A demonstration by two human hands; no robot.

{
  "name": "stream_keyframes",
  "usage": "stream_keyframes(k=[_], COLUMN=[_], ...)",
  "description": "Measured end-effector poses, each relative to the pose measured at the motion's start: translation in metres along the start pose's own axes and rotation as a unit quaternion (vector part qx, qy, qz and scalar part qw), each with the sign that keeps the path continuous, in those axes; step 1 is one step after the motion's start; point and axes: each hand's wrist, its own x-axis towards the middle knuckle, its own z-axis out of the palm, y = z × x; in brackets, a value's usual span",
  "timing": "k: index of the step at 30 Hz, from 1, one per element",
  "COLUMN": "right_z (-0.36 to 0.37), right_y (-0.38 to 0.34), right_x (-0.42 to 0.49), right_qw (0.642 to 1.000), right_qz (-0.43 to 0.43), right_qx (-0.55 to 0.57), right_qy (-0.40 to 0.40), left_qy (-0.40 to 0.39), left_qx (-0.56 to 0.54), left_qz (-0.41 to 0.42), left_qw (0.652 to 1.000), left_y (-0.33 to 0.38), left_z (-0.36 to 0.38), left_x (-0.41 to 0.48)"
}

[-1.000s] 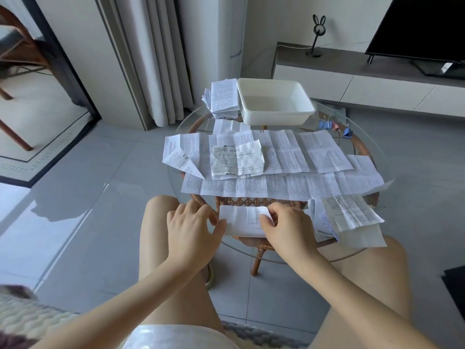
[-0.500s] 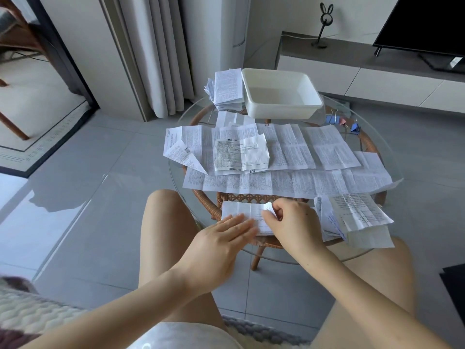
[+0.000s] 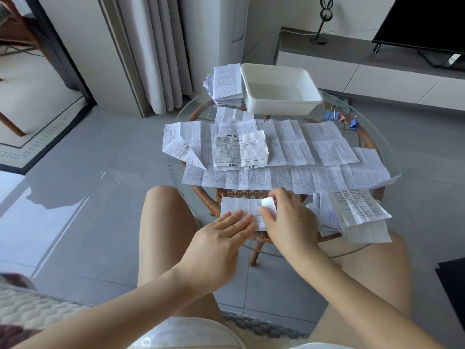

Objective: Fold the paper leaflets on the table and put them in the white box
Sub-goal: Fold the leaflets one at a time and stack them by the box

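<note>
- The left hand (image 3: 226, 235) has changed its job. A second ago its fingers were curled at the left end of the small leaflet (image 3: 240, 206). Now it lies flat with straight fingers, pressing the lower left of the sheet onto the surface (image 3: 382, 147).
- The right hand (image 3: 289, 222) keeps its pinch on the right end of the sheet, low in the centre of the frame. Thumb and fingers curl around a flap that stands up off the glass and curls leftward.
- In my judgement this is one hand anchoring the sheet while the other brings the flap over, so a fold is under way and its crease is not yet pressed.
- The white box (image 3: 276, 108) sits in the upper centre of the frame, well apart from both hands, and no paper shows inside it.
- A folded stack (image 3: 226, 81) lies just left of the box, outside it.
- Most of the work seems to remain. Two long leaflets (image 3: 289, 178) lie spread open across the middle of the frame, with a smaller creased sheet (image 3: 239, 149) on top of them.
- A loose pile of leaflets (image 3: 352, 212) sits just right of the right hand.
- Binder clips (image 3: 332, 115) lie right of the box.
</note>
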Motion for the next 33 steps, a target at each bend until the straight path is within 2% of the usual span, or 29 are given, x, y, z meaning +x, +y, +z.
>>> stream_keyframes(k=[3,7,13,18,22,28,33], right_z=[0.012,0.021,0.019,0.019,0.01,-0.001,0.01], right_y=[-0.003,0.007,0.02,0.025,0.031,0.034,0.042], right_x=[-0.02,-0.027,-0.024,-0.025,-0.035,-0.069,-0.078], right_qw=[0.995,0.992,0.993,0.99,0.99,0.977,0.971], right_qz=[-0.033,-0.018,-0.023,-0.043,-0.094,-0.207,-0.234], right_qx=[-0.032,-0.037,0.056,0.077,0.027,-0.054,-0.046], right_qy=[0.088,0.118,0.106,0.109,0.105,0.016,0.03], left_qy=[0.002,0.002,-0.009,-0.015,0.002,-0.006,0.035], left_qx=[-0.005,0.007,0.031,0.063,0.073,0.179,0.146], left_qz=[-0.005,-0.003,0.003,-0.013,-0.01,-0.021,0.078], left_qw=[1.0,1.0,0.999,0.998,0.997,0.984,0.986], left_y=[0.001,0.001,-0.003,-0.006,-0.008,-0.003,0.014], left_z=[-0.001,-0.001,-0.006,-0.018,-0.022,-0.023,-0.009], left_x=[0.0,-0.001,-0.01,-0.018,-0.013,0.0,-0.007])
